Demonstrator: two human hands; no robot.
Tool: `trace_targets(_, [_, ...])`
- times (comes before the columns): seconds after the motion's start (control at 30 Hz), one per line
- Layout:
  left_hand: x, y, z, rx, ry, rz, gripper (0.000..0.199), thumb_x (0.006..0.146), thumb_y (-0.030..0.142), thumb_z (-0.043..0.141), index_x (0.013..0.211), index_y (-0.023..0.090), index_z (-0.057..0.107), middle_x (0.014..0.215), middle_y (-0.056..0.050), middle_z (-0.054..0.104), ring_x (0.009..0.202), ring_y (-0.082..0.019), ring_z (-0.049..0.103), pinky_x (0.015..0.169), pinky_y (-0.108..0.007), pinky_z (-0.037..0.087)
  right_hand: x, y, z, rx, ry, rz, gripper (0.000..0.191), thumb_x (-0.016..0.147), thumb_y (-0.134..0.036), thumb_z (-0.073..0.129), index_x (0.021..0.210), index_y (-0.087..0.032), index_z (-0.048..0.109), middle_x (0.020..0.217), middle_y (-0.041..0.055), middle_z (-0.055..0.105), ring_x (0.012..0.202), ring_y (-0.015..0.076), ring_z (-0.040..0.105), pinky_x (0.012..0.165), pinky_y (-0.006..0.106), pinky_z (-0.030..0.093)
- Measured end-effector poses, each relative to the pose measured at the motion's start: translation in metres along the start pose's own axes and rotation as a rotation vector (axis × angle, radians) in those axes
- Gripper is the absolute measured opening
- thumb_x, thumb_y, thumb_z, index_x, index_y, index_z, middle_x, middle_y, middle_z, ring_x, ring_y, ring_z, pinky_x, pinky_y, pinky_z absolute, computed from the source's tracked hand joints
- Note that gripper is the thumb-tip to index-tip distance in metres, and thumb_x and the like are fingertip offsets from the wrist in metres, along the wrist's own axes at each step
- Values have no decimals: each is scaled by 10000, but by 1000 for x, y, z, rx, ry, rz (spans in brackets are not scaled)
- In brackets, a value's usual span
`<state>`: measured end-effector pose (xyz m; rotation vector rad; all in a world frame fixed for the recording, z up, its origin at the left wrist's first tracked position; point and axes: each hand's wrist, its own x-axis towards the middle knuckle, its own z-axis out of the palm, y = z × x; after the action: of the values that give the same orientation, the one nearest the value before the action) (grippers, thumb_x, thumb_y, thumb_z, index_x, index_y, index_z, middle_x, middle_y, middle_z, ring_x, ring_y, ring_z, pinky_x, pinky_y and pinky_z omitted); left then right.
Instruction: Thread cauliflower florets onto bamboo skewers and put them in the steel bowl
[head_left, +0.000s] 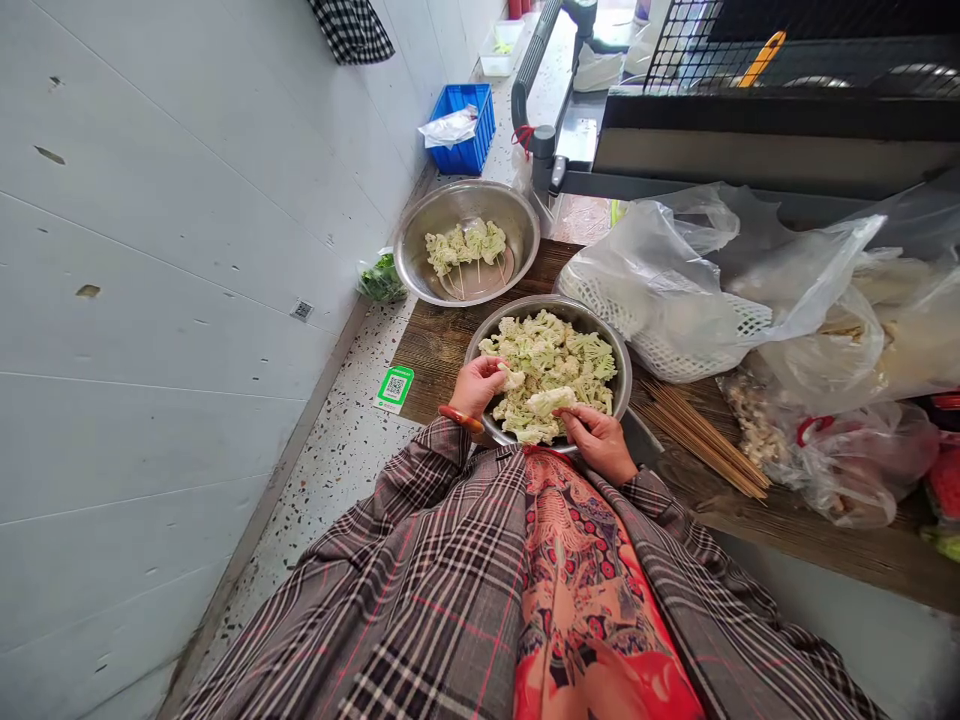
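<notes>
While my left hand (478, 388) pinches one small cauliflower floret (511, 377), my right hand (600, 440), just apart, grips a larger cauliflower piece (553, 401), both over the floret-filled steel bowl (624, 385), skewer bundle (701, 436) lying right of it on the wooden surface (433, 345).

1. I see a blue crate (469, 152) at the upper middle, a white plastic bag (450, 128) lying on it.
2. A black-and-white checked cloth (351, 28) hangs at the upper left.
3. Left of centre, I have a green-and-white QR card (394, 388) lying flat.
4. I make out bagged greens (382, 278) beside the wall (180, 260).
5. An orange handle (763, 58) slants at my upper right.
</notes>
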<state>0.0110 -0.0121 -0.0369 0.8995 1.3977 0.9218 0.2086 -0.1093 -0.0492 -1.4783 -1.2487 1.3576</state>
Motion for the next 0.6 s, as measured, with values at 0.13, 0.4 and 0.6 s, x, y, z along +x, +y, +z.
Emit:
trace_targets(0.13, [-1, -1, 0, -7, 49, -60, 236, 587, 187, 710, 751, 139, 547, 593, 32, 576, 505, -68, 536, 456, -168, 362, -1, -2, 1, -1, -5, -11, 404, 849, -466, 513, 942, -129, 715, 572, -16, 502, 531, 104, 431, 529, 235, 333])
trace_targets(0.4, [-13, 5, 14, -316, -42, -213, 328, 626, 208, 752, 792, 144, 477, 692, -24, 662, 602, -121, 650, 636, -265, 526, 0, -1, 5, -25, -42, -48, 368, 851, -442, 503, 882, -143, 715, 574, -14, 506, 533, 106, 425, 528, 236, 331])
trace_targets(0.6, [-22, 11, 21, -321, -100, -263, 305, 653, 222, 752, 821, 137, 511, 739, -57, 692, 664, -160, 680, 671, -298, 533, 1, 9, 3, -65, 6, 16, 394, 838, -479, 510, 874, -143, 713, 555, -13, 504, 523, 111, 414, 519, 239, 321])
